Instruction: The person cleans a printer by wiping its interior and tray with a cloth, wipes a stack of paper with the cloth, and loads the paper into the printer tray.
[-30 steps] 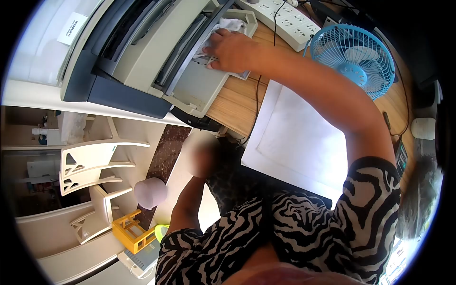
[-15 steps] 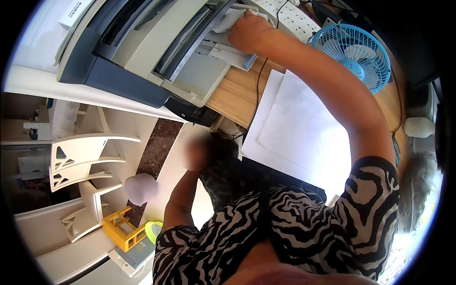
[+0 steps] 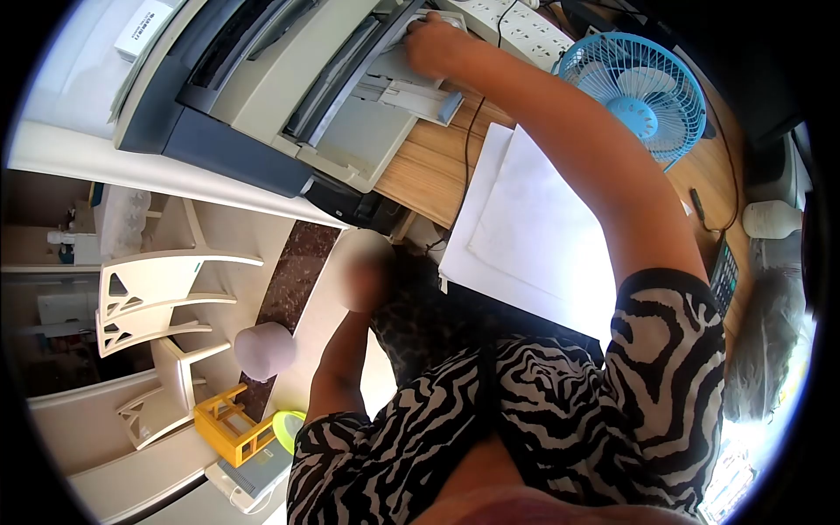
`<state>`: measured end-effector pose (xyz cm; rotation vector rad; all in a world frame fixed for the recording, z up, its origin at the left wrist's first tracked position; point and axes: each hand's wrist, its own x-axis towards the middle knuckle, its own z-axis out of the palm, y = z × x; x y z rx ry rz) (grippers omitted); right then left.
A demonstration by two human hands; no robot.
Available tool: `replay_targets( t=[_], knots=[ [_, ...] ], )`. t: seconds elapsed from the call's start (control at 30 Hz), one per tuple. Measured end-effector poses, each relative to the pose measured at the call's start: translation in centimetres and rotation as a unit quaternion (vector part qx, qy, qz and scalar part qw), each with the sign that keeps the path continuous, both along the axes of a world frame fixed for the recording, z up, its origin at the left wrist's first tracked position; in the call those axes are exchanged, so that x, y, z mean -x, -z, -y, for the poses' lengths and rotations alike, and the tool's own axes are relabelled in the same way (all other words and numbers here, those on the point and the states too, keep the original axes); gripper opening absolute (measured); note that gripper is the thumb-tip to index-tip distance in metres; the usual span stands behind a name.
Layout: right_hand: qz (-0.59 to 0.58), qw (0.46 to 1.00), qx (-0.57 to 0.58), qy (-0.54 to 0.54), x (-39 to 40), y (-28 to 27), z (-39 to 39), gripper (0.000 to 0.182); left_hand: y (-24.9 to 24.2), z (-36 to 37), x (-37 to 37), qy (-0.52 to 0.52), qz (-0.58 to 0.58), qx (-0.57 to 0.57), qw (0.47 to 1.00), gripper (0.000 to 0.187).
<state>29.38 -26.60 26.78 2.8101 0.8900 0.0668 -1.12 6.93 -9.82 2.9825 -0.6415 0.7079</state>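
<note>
My right hand point(image 3: 437, 48) reaches into the front of the grey printer point(image 3: 262, 96), over its paper tray point(image 3: 363, 136). Its fingers are curled down against the inside of the tray area. The crumpled white cloth or tissue it held a moment ago is mostly hidden beneath the hand. At the tray's outer end is a light slide with a blue-grey tip point(image 3: 451, 107). My left hand point(image 3: 366, 273) hangs low, beside the dark patterned clothing over my legs; it is blurred, so its fingers cannot be made out.
White paper sheets point(image 3: 534, 219) lie at the desk's point(image 3: 429, 171) near edge. A blue fan point(image 3: 632, 118), a white power strip point(image 3: 516, 31) and a black cable stand beyond. At right are a calculator point(image 3: 724, 278) and a white bottle point(image 3: 772, 220). A yellow stool point(image 3: 232, 424) is on the floor.
My right hand has moved left, further into the printer's tray area, and the white cloth has mostly gone from sight. The view has shifted slightly; my left hand stays low.
</note>
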Motion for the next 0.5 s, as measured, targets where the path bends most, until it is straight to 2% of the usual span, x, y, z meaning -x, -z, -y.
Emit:
replay_targets(
  t=[0.07, 0.17, 0.27, 0.37, 0.4, 0.47, 0.5],
  knots=[
    [0.015, 0.991, -0.113, 0.064, 1.2, 0.5, 1.3, 0.034, -4.1, 1.8, 0.2, 0.025, 0.009, 0.016, 1.0, 0.018],
    [0.023, 0.992, -0.098, 0.077, 1.4, 0.1, 2.3, 0.036, -0.4, 0.2, 0.6, 0.006, 0.012, -0.017, 1.0, 0.019],
    [-0.067, 0.981, -0.163, 0.075, 1.9, -1.3, 2.8, 0.036, -0.8, 0.3, 0.4, 0.009, 0.019, -0.014, 1.0, 0.02],
    [-0.23, 0.885, -0.396, 0.082, 3.5, -4.0, 3.2, 0.035, -1.0, 0.7, 0.3, -0.012, 0.021, -0.007, 1.0, 0.02],
    [-0.228, 0.879, -0.409, 0.093, 2.6, -3.5, 3.2, 0.039, -1.0, 1.1, 0.1, -0.021, 0.006, 0.041, 0.999, 0.021],
    [-0.032, 0.954, -0.293, 0.058, 0.3, -0.2, 2.3, 0.045, -1.7, 1.7, -0.1, -0.038, -0.026, 0.131, 0.99, 0.025],
    [0.071, 0.969, -0.232, 0.041, -0.9, 2.0, 1.7, 0.048, -0.7, 1.3, -0.2, -0.058, -0.031, 0.104, 0.992, 0.024]
  ],
)
